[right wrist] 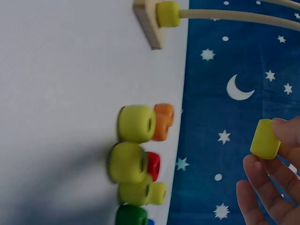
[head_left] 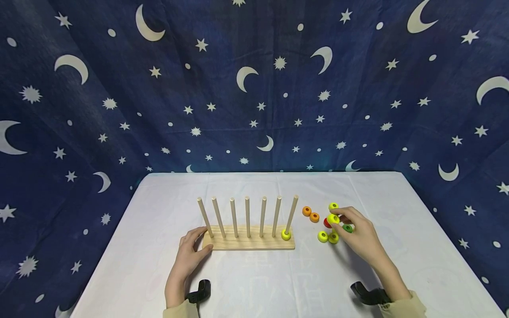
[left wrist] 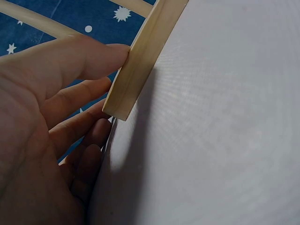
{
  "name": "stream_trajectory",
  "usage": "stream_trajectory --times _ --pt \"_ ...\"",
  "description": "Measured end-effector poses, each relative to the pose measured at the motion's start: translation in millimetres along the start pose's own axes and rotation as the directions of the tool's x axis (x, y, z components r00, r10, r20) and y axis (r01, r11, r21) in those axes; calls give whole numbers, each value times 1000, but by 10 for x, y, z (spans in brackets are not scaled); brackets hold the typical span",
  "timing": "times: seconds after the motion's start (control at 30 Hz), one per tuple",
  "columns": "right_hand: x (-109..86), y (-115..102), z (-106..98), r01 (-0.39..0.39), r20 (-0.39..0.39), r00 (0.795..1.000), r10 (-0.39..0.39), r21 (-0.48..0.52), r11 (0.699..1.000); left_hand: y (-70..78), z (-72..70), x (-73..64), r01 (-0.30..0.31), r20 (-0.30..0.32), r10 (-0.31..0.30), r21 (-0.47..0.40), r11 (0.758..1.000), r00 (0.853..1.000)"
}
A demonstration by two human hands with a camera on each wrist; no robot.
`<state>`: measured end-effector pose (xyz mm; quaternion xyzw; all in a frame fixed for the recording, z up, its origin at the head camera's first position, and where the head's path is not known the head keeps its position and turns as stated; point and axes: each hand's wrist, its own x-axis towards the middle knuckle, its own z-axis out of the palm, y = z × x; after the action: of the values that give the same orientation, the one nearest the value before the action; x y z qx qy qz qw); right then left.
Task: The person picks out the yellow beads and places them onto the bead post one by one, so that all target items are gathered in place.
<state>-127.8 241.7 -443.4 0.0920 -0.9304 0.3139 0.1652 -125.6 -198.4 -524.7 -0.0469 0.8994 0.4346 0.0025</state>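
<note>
A wooden peg rack (head_left: pixel 248 244) stands on the table, with several upright pegs in a row. My left hand (head_left: pixel 188 255) grips its left end, thumb at the front edge and fingers around the far side; the left wrist view shows the thumb (left wrist: pixel 110 58) against the wooden base (left wrist: pixel 136 61). One yellow bead (head_left: pixel 286 235) sits at the foot of the rightmost peg. Between thumb and fingertips, my right hand (head_left: pixel 362 236) pinches another yellow bead (head_left: pixel 333 219), held above the loose beads right of the rack. In the right wrist view that bead (right wrist: pixel 266 139) shows side-on.
Loose beads lie right of the rack: two orange ones (head_left: pixel 306 211), a red bead (head_left: pixel 327 223) partly hidden, a green bead (head_left: pixel 347 228) and several yellow ones (head_left: pixel 323 236). A blue bead (right wrist: pixel 150 222) peeks out in the right wrist view. Behind the white table (head_left: pixel 254 282) hangs a starry cloth (head_left: pixel 222 97).
</note>
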Motion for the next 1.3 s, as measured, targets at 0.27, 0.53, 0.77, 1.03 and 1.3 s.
stream_trajectory --times 0.27,0.53,0.77,1.03,1.3 --pt "53 -160 -44 37 -40 999 -34 57 998 1 -2 -1 0 5 0 -2 1000 1000" --pt "95 -313 -87 58 -67 996 -53 70 996 -2 -5 -5 4 4 -4 -4 1000 1000" --pt "124 -441 -117 95 -107 991 -82 124 988 6 -11 -12 4 4 -4 -4 1000 1000" --pt "173 -597 -145 113 -127 988 -93 164 980 13 -10 -14 6 2 -6 -1 1000 1000" --pt "205 -740 -174 106 -139 987 -81 183 977 8 -3 -8 4 3 -4 7 1000 1000"
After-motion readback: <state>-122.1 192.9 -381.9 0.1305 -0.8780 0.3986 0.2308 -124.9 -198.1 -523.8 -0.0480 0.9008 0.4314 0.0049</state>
